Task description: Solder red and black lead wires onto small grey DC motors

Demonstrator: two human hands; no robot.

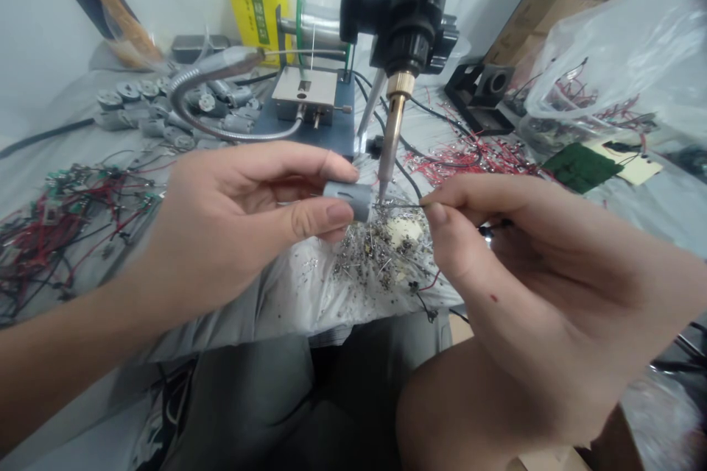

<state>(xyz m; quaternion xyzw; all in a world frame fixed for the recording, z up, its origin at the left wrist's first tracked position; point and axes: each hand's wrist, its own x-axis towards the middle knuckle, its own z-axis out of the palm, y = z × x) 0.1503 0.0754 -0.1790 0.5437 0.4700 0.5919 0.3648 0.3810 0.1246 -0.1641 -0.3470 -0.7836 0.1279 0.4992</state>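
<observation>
I hold a small grey metal cylinder, a motor by the look of it, in my left hand, just beside the pointed tip of a black-and-brass soldering iron. My thumb presses its near side and my index finger reaches over its top, a narrow grip with the barrel snug between them. I judge that I grasp it by the barrel so that its end face is bare toward the tip, with my fingers back from the metal point (a burn there would be a poor reward). My right hand pinches a thin dark wire between thumb and forefinger, its free length pointing left at the cylinder's end. Gripping it back from that end likely leaves room for the iron; whether wire and cylinder touch, I cannot tell. The iron stands tip downward in a black knobbed clamp, presumably so both my hands can hold parts. My left forearm slants in from the lower left; my right hand reaches from the right edge, its other fingers curled behind the pinch.
</observation>
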